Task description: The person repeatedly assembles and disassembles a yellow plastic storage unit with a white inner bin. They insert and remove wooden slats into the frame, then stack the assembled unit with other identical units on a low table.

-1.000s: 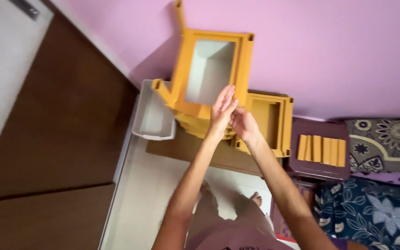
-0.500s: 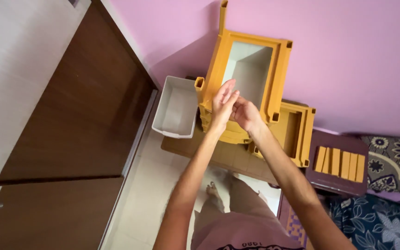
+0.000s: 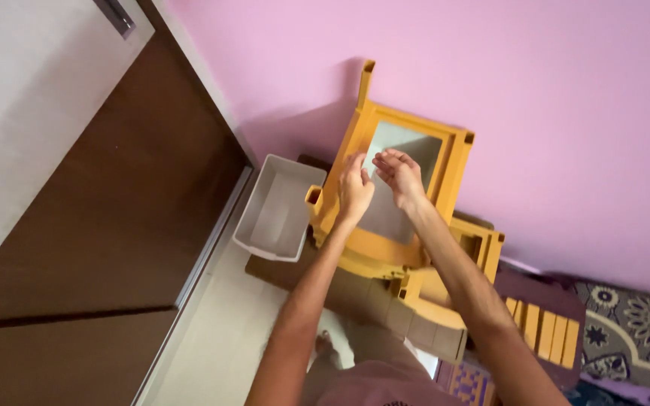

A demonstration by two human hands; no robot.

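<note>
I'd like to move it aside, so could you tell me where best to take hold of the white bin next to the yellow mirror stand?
Take the white bin by its two long rims, coming from above. It stands open-topped, and its near side is free, while the yellow mirror stand crowds its far side.

A single head-worn camera looks steeply down from above, at arm's length, toward the pink wall (image 3: pixel 551 113).

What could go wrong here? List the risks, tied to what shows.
1. Both hands, left hand and right hand, are up at the mirror in the yellow frame; pressing could smudge or crack the glass.
2. The frame looks tall and narrow; a push might tip it toward the pink wall.
3. The white bin sits close beside it and could get knocked.
</note>
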